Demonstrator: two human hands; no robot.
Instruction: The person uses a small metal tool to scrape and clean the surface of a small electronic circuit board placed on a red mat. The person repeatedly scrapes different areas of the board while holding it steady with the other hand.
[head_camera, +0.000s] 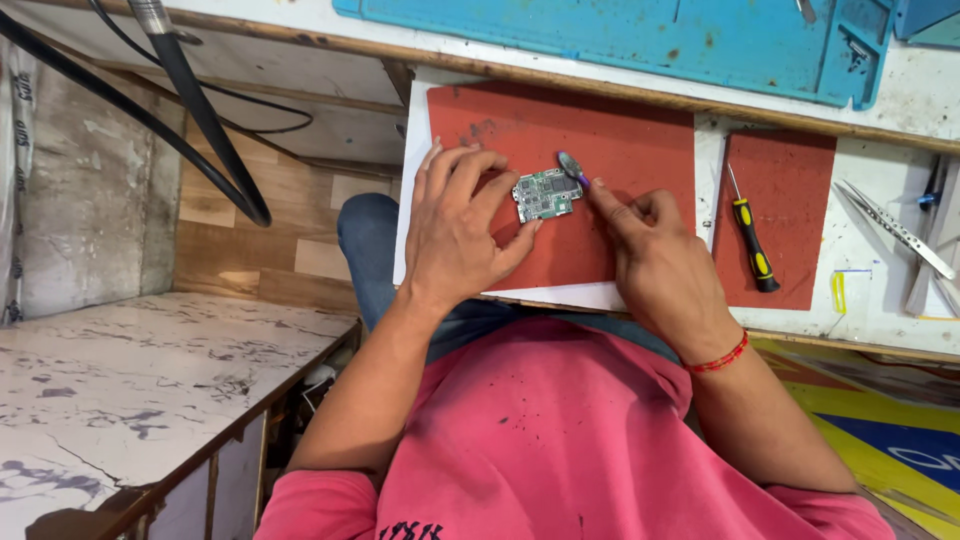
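You are at a small electronics repair workshop: stained counter (900, 95) with red work mats (600, 150), a screwdriver (750, 240), tweezers (900, 230) and a bare circuit board (545, 195).

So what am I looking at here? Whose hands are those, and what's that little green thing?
The camera sits on a person's head and looks down, so you see their pink shirt and both of their own hands. The left hand steadies a small green circuit board lying on a red mat. The right hand holds a small metal-tipped tool against the board's corner. To the right, on a second red mat, lies a screwdriver with a yellow and black handle. Further right are metal tweezers. A blue mat lies at the back.
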